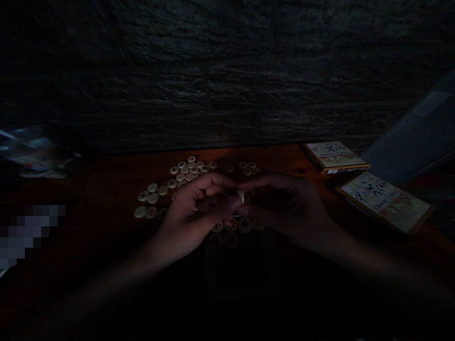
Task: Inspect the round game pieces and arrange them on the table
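Note:
My left hand and my right hand meet over the middle of the table. Their fingers are curled, with thumbs and fingertips closed round a pale round xiangqi piece seen nearly edge-on. Part of it is hidden by the fingers. Just below the hands lie several xiangqi pieces with dark characters on top, set side by side. To the left of my left hand spreads a loose group of more pieces, some blank side up. Beyond my right hand lie a few others.
Two flat printed boxes, one behind and one nearer, lie at the right of the wooden table. A clear plastic container stands at the left. A stone wall rises along the back edge. The light is very dim.

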`<action>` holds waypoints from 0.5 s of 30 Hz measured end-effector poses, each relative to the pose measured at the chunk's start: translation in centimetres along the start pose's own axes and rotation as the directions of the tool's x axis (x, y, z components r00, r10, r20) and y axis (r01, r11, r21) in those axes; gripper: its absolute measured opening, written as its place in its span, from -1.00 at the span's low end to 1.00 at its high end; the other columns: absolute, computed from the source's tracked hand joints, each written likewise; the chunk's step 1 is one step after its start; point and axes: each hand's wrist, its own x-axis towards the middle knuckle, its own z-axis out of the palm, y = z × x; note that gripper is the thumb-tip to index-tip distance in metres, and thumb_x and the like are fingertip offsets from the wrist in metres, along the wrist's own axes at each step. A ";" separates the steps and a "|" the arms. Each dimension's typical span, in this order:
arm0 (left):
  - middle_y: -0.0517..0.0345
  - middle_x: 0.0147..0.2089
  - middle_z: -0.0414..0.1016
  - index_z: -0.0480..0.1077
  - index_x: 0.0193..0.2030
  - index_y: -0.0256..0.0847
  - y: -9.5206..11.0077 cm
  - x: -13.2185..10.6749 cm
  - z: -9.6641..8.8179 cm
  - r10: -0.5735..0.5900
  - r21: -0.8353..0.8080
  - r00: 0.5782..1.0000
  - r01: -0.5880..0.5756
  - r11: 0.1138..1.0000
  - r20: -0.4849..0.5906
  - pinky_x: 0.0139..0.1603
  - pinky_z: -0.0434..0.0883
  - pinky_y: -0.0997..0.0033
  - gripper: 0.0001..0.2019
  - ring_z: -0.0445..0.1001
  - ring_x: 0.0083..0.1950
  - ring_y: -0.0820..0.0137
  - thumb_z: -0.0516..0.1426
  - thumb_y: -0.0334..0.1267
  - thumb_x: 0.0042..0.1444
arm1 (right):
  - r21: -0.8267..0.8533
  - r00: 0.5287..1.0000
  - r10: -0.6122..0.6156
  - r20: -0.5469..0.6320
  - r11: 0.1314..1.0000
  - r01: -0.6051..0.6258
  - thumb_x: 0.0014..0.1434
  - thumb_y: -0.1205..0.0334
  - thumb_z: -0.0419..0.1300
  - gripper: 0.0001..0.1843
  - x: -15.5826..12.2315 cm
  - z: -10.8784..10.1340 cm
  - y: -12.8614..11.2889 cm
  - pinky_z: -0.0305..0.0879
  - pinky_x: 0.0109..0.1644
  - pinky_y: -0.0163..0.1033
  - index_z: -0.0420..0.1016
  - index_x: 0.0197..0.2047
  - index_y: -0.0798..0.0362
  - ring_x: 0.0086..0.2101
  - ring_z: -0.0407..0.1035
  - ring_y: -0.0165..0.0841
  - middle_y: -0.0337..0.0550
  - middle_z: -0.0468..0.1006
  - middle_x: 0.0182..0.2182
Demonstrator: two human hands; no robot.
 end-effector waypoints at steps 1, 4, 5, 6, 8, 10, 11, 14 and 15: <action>0.26 -0.37 0.60 0.49 -0.14 -0.22 0.0 0.0 0.0 0.000 -0.005 1.000 0.000 1.000 -0.004 -0.39 0.47 0.58 -0.86 0.53 -0.44 0.53 0.33 -0.27 0.23 | -0.016 1.000 -0.003 0.002 1.000 0.004 0.10 0.35 0.49 -0.68 0.0 0.0 0.0 0.49 -0.32 -0.36 0.67 -0.05 0.00 -0.36 0.58 -0.43 -0.25 0.72 -0.27; 0.26 -0.35 0.61 0.51 -0.14 -0.22 0.1 0.0 0.0 -0.002 -0.027 1.000 0.001 1.000 -0.016 -0.39 0.48 0.59 -0.85 0.53 -0.44 0.54 0.35 -0.30 0.19 | -0.032 1.000 -0.006 0.004 0.999 0.006 0.09 0.34 0.50 -0.66 0.0 0.0 0.0 0.48 -0.32 -0.36 0.66 -0.04 0.01 -0.37 0.57 -0.45 -0.25 0.72 -0.25; 0.26 -0.34 0.61 0.52 -0.13 -0.22 0.1 0.0 0.1 -0.004 -0.038 1.000 0.003 0.999 -0.018 -0.39 0.48 0.59 -0.85 0.53 -0.44 0.54 0.35 -0.30 0.19 | -0.029 1.000 -0.006 0.009 1.000 0.006 0.09 0.34 0.50 -0.65 0.0 0.0 0.0 0.48 -0.32 -0.37 0.65 -0.03 0.00 -0.37 0.57 -0.45 -0.26 0.72 -0.26; 0.25 -0.33 0.61 0.52 -0.12 -0.22 0.0 0.0 0.1 -0.008 -0.050 1.000 0.007 0.999 -0.018 -0.38 0.49 0.59 -0.84 0.53 -0.43 0.53 0.35 -0.30 0.19 | -0.029 1.000 -0.007 0.016 1.000 0.007 0.10 0.33 0.50 -0.63 0.0 0.0 0.1 0.48 -0.32 -0.37 0.65 -0.01 -0.01 -0.37 0.56 -0.46 -0.28 0.72 -0.27; 0.23 -0.32 0.62 0.52 -0.11 -0.23 0.0 -0.1 0.0 -0.022 -0.075 1.000 0.020 0.997 -0.017 -0.38 0.50 0.59 -0.81 0.54 -0.41 0.52 0.36 -0.30 0.17 | -0.054 0.999 -0.020 0.026 0.998 0.022 0.12 0.33 0.49 -0.61 -0.1 -0.1 0.1 0.47 -0.32 -0.39 0.64 0.02 -0.03 -0.37 0.55 -0.47 -0.29 0.72 -0.26; 0.23 -0.31 0.62 0.51 -0.09 -0.23 -0.1 -0.1 0.0 -0.033 -0.096 0.999 0.031 0.995 -0.015 -0.37 0.51 0.58 -0.77 0.55 -0.40 0.51 0.38 -0.31 0.14 | -0.109 0.998 -0.054 0.018 0.992 0.056 0.12 0.36 0.48 -0.63 -0.2 -0.1 0.2 0.46 -0.32 -0.40 0.65 0.01 -0.02 -0.35 0.56 -0.47 -0.26 0.73 -0.20; 0.23 -0.31 0.61 0.50 -0.08 -0.23 -0.1 -0.1 0.0 -0.035 -0.104 0.999 0.034 0.994 -0.013 -0.37 0.52 0.59 -0.76 0.56 -0.40 0.51 0.39 -0.31 0.13 | -0.135 0.997 -0.074 0.012 0.988 0.075 0.12 0.37 0.47 -0.65 -0.2 -0.1 0.1 0.46 -0.31 -0.40 0.65 0.00 -0.01 -0.33 0.57 -0.47 -0.25 0.73 -0.17; 0.24 -0.30 0.61 0.50 -0.08 -0.22 -0.1 -0.1 0.0 -0.038 -0.111 0.999 0.038 0.993 0.004 -0.34 0.52 0.61 -0.78 0.57 -0.36 0.52 0.37 -0.32 0.17 | -0.180 0.989 -0.150 0.012 0.972 0.150 0.13 0.40 0.46 -0.65 -0.2 -0.1 0.0 0.48 -0.24 -0.41 0.66 -0.01 0.00 -0.27 0.59 -0.46 -0.22 0.72 -0.11; 0.24 -0.30 0.61 0.51 -0.09 -0.22 0.0 -0.1 0.0 -0.038 -0.110 0.999 0.039 0.993 0.012 -0.34 0.51 0.63 -0.80 0.57 -0.35 0.52 0.36 -0.33 0.17 | -0.190 0.984 -0.178 0.019 0.966 0.178 0.13 0.41 0.45 -0.65 -0.1 -0.2 -0.1 0.48 -0.21 -0.41 0.65 0.00 0.00 -0.24 0.59 -0.46 -0.22 0.72 -0.09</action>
